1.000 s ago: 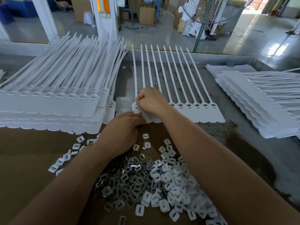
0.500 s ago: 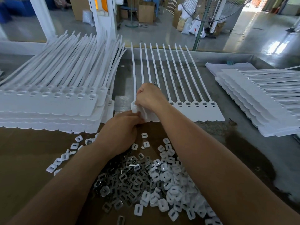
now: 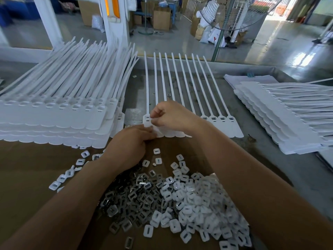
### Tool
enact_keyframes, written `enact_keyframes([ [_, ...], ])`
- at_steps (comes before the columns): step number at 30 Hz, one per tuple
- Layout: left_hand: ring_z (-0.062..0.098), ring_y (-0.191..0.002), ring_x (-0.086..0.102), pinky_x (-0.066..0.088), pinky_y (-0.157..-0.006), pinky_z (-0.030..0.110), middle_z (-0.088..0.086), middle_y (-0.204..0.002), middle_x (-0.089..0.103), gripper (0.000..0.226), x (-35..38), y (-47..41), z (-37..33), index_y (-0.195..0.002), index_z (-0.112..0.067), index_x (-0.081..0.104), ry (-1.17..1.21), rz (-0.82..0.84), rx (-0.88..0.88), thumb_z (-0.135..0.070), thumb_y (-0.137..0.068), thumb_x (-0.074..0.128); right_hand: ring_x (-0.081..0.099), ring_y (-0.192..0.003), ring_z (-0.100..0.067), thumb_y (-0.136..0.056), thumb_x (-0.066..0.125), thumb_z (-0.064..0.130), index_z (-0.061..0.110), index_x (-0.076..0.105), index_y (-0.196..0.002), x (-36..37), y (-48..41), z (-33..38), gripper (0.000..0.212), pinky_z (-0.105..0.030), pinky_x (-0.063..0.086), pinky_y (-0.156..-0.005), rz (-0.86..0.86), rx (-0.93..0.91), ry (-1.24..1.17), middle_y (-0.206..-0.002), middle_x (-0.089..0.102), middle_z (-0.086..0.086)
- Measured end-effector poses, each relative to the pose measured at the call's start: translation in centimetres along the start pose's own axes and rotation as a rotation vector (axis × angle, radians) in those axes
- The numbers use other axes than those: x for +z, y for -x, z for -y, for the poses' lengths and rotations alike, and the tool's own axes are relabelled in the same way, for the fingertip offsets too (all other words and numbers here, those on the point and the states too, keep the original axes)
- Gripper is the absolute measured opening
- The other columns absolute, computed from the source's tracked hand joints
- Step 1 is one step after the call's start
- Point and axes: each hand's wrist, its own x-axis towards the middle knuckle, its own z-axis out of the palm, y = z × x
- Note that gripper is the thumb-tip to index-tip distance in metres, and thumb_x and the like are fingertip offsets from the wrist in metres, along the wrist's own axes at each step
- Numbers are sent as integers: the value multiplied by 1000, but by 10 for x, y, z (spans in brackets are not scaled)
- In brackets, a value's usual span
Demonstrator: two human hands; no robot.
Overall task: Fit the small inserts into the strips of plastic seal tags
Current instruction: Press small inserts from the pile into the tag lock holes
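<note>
**Work surface:** grey metal bench (image 3: 270, 170) with a raised far rim, and a brown cardboard sheet (image 3: 27, 177) over its near left part.

**On the cardboard, 6 o'clock:** a loose heap of white plastic inserts (image 3: 198, 204). Darker metal inserts (image 3: 133, 197) are mixed in on its 9 o'clock side, with a few strays towards 8 o'clock.

**On the bench, 12 o'clock:** one strip of seal tags (image 3: 180, 87) lies flat, tails pointing away and heads towards the person.

**10 o'clock:** a tall stack of strips (image 3: 59, 109), its near edge overlapping the cardboard.

**2 o'clock:** a second stack (image 3: 281, 120), tails pointing right.

**Right hand (image 3: 171, 118):** fingers curled, thumb and forefinger pinching the strip of seal tags near its leftmost heads. It cannot be seen whether an insert sits between them.

**Left hand (image 3: 129, 143):** back up, fingers bent over the strip's near edge. Its grip cannot be told because the fingertips are hidden.

**In the way:** both forearms cross the insert heap, and the hands cover most of the strip's heads.

**Beyond the rim:** a standing fan (image 3: 234, 13) and a cardboard box (image 3: 162, 18) on the floor.
</note>
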Motion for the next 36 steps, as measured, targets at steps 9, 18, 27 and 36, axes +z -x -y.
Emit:
enact_keyframes([
  [9, 9, -128, 37, 26, -110, 31, -6, -135, 48, 48, -2, -5, -1, -116, -25, 62, 28, 28, -19, 2, -83, 41, 55, -64, 4, -79, 70, 18, 26, 68, -76, -8, 57, 14, 8, -7, 40, -54, 106, -91, 78, -67, 57, 19],
  [18, 9, -123, 44, 30, -106, 25, -2, -130, 54, 41, -3, -4, -1, -108, -18, 67, 124, -12, -67, 5, -82, 46, 52, -79, -2, -80, 69, 19, 20, 72, -102, 13, 65, 26, 22, -21, 47, -78, 229, -208, 231, -86, 64, 12],
  [27, 10, -127, 40, 24, -109, 22, 0, -132, 51, 44, -2, -4, 1, -113, -16, 64, 154, -14, -68, 7, -81, 46, 49, -83, -8, -80, 69, 22, 17, 68, -92, 19, 61, 20, 13, -30, 48, -80, 215, -163, 234, -79, 50, 10],
  [36, 9, -126, 41, 28, -108, 27, -2, -132, 52, 50, -2, -5, 1, -109, -20, 67, 131, -3, -43, 8, -75, 43, 53, -55, 3, -79, 68, 14, 15, 65, -70, 10, 60, 14, 10, -4, 38, -49, 187, -107, 37, -59, 60, 9],
])
